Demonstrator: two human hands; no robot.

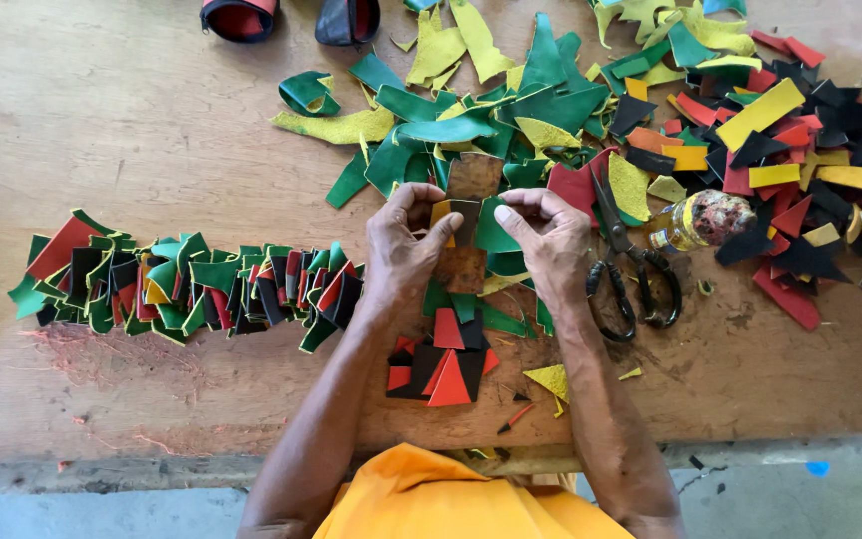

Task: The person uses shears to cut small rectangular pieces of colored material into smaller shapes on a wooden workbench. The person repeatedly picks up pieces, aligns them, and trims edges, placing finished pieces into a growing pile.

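Surface: we record a worn wooden bench (pixel 152 130), scratched and stained, with reddish marks at its near left. Below its front edge runs a pale concrete floor (pixel 102 504).

Hands: our left hand (pixel 403 250) and right hand (pixel 549 245) meet at bench centre. Both pinch small leather pieces (pixel 466 215), 1 yellow, 1 black, 1 green, held against a brown strip (pixel 471 180) that runs away from us; thumbs and forefingers are closed narrowly on them. The held pieces sit at the middle of the bench, just in front of the green heap.

Left: a long row of folded pieces (pixel 192 289) in green, black and red lies across the bench, touching the left wrist at its right end.

Near: a small stack of red and black cuts (pixel 443 369) lies between our forearms; a yellow scrap (pixel 549 379) lies beside it.

Far: a loose heap of green and yellow offcuts (pixel 471 110). Far right: a spread of black, red, orange and yellow offcuts (pixel 810 150).

Tools: black scissors (pixel 629 269) lie just right of the right hand, blades pointing away. A small bottle (pixel 702 220) lies on its side beside them.

Top edge: 2 dark rolls (pixel 291 18), only partly seen.

Foot: orange cloth (pixel 451 499) covers our lap.
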